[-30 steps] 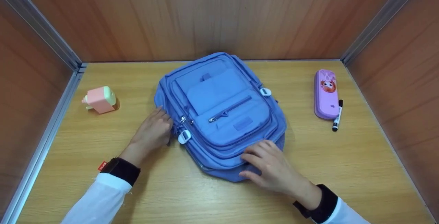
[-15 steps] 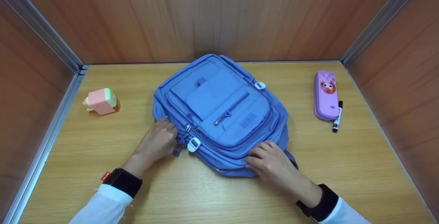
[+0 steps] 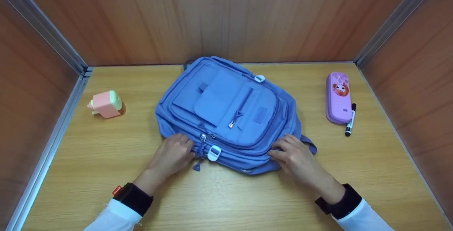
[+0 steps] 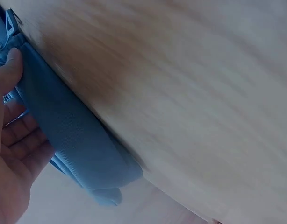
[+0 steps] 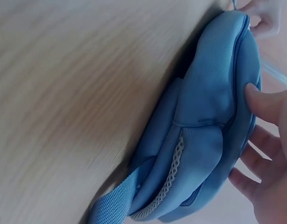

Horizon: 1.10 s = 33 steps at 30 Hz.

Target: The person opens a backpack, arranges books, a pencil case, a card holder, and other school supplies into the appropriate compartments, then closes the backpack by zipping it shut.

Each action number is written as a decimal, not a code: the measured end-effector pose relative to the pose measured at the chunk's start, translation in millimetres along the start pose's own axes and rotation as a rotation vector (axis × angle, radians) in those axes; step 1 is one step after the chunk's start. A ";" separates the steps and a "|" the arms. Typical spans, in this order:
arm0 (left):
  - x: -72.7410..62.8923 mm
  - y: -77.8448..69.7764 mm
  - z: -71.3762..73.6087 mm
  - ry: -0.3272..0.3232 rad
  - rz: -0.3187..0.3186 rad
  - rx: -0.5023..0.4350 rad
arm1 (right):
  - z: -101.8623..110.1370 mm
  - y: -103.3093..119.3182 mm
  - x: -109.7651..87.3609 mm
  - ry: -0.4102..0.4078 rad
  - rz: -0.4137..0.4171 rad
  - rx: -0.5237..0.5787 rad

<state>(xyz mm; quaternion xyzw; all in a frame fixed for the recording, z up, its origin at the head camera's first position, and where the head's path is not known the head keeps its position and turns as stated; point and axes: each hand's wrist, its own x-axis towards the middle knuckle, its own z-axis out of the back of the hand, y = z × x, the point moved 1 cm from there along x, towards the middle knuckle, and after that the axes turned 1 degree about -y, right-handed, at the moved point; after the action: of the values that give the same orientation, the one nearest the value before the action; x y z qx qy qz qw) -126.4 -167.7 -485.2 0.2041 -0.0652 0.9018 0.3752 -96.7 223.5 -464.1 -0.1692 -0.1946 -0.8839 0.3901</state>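
Note:
A blue backpack (image 3: pixel 226 103) lies on the table with its front pockets facing up, turned at an angle. My left hand (image 3: pixel 174 155) grips its near left side, beside a white buckle (image 3: pixel 213 153) and a dangling zipper pull (image 3: pixel 196 166). In the left wrist view, the thumb (image 4: pixel 11 70) lies on the blue fabric (image 4: pixel 73 121) with the fingers bent behind the edge. My right hand (image 3: pixel 296 156) holds the near right corner. The right wrist view has its thumb (image 5: pixel 265 103) on one side of the padded edge and the fingers (image 5: pixel 255 161) on the other.
At the right lies a purple pencil case (image 3: pixel 339 100) with a cartoon picture, a black-and-white marker (image 3: pixel 350 120) beside it. A pink and pale green pencil sharpener-like object (image 3: pixel 107 104) sits at the left. Wood panels (image 3: pixel 226 18) close off the back and sides.
The backpack has rotated counterclockwise on the table, its strap now showing at the right. My left hand moved right and nearer with it, while my right hand shifted right and slightly away.

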 end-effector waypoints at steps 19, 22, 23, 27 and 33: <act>11.0 -34.7 0.3 0.031 -0.066 0.013 | 2.8 -44.5 12.9 0.015 -0.167 -0.053; 14.1 -40.5 -0.5 0.027 -0.066 0.028 | 1.3 -48.4 15.5 0.015 -0.211 -0.068; 14.8 -42.3 -0.7 0.027 -0.063 0.033 | 0.5 -49.3 16.4 0.012 -0.221 -0.073; 17.2 -47.4 -1.9 0.024 -0.046 0.051 | -3.0 -49.4 19.3 -0.046 -0.224 -0.102; 19.3 -50.1 -4.7 0.002 -0.009 0.028 | -14.4 -24.2 21.0 -0.229 -0.194 -0.151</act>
<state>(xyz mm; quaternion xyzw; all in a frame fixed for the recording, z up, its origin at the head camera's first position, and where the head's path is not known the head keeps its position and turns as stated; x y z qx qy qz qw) -104.9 -118.3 -483.2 0.2087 -0.0512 0.9011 0.3765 -130.6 218.5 -472.3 -0.2781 -0.1865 -0.9045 0.2643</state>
